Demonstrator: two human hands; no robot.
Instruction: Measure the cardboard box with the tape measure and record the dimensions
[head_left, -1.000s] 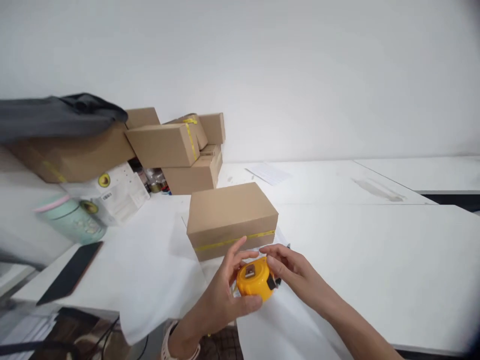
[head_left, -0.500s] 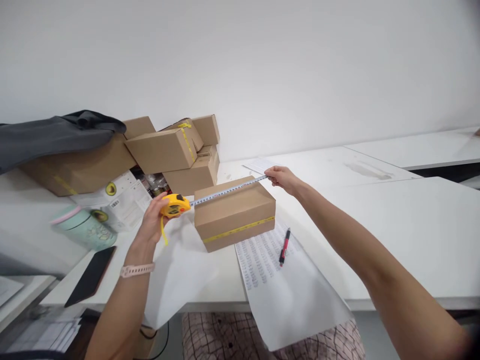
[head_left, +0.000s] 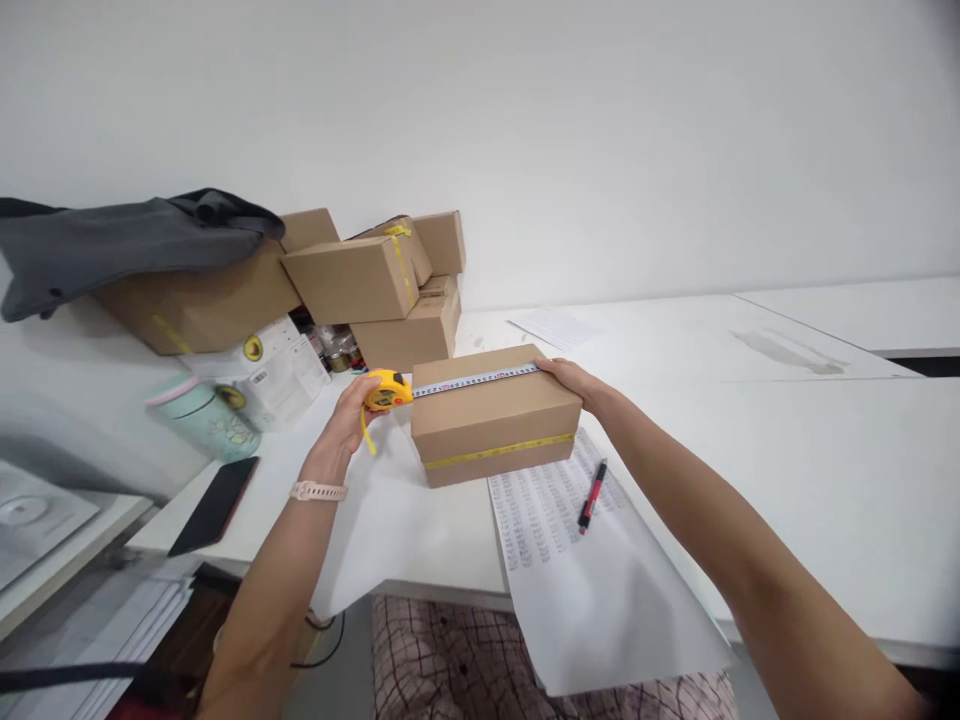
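Note:
A brown cardboard box with a yellow tape band sits on the white table. My left hand grips the yellow tape measure case at the box's left top edge. The white tape blade runs across the top of the box. My right hand pinches the blade's end at the box's right top edge. A red pen lies on a printed sheet in front of the box.
Stacked cardboard boxes stand against the wall at the back left, a dark grey cloth draped over one. A mint cup, a white pouch and a black phone lie at the left. White paper hangs over the table edge.
Both hands held the tape measure in front of the box. They then moved apart, pulling the blade out, and it now lies across the box's top.

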